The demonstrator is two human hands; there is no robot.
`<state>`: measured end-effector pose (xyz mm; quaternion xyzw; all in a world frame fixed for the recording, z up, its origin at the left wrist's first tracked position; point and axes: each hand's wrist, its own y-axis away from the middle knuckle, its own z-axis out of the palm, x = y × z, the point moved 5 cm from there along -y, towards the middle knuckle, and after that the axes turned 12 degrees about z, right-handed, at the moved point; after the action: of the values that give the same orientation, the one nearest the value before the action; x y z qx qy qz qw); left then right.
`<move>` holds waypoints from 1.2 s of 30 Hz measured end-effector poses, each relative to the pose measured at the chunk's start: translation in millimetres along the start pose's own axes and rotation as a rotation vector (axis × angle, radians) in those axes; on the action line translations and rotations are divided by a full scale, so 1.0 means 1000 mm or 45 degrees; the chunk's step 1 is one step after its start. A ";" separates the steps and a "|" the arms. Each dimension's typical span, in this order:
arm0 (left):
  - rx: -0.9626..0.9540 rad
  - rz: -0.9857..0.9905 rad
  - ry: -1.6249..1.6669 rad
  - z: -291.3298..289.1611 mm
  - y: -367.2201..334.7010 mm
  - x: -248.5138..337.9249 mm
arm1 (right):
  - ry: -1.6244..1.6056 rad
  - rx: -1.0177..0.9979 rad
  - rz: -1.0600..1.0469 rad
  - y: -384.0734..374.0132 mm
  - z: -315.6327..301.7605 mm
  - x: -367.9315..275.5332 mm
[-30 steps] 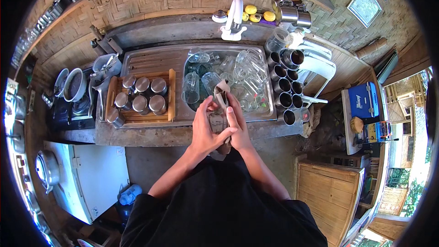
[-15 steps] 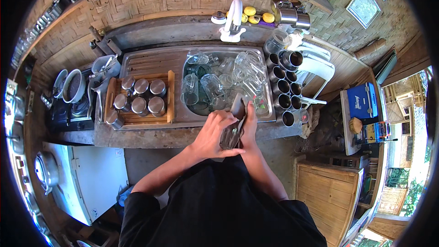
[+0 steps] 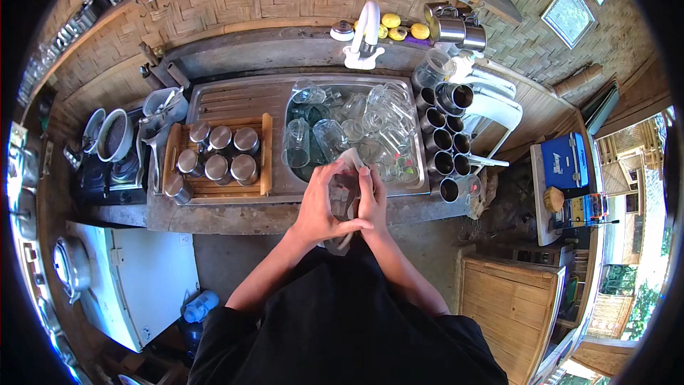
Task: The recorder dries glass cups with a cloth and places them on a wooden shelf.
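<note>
The vessel [image 3: 343,198] looks like clear glossy glass, the cloth [image 3: 350,157] matt, the sink [image 3: 239,100] smooth metal, the bench [image 3: 206,219] rough, the tray [image 3: 266,153] wood

Running left to right as a worn grey counter [image 3: 214,219], carrying a steel sink unit [image 3: 235,94] along the middle. Holding a wooden tray [image 3: 266,155] on the unit's ribbed left side, just beside the basin [image 3: 302,172]. Cradling a heap of clear glassware [image 3: 385,110] inside the basin. Bearing a cluster of dark-mouthed metal cups [image 3: 442,140] at the right end. Supporting yellow fruit [image 3: 420,31] on the far ledge [image 3: 263,48].
</note>
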<state>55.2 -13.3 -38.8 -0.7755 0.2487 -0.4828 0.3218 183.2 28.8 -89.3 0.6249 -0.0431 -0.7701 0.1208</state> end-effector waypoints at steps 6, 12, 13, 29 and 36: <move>-0.150 0.146 -0.001 0.002 -0.005 0.013 | -0.514 0.056 0.490 -0.013 -0.007 0.005; -0.174 0.094 0.159 0.000 -0.005 0.017 | -1.069 -0.218 0.898 -0.008 0.010 0.007; -0.049 -0.073 0.346 -0.001 -0.001 0.013 | -1.001 -0.229 0.810 -0.011 0.007 0.007; -0.336 -0.676 0.673 0.000 0.008 -0.008 | -0.246 0.334 0.394 -0.026 -0.027 -0.011; 0.113 -0.887 0.548 0.006 0.034 -0.029 | 0.103 0.250 0.056 -0.011 -0.029 -0.049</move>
<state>46.3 -14.6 -82.9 -0.6801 0.0120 -0.7243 0.1129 219.7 53.9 -51.2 0.6631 -0.1270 -0.7336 0.0775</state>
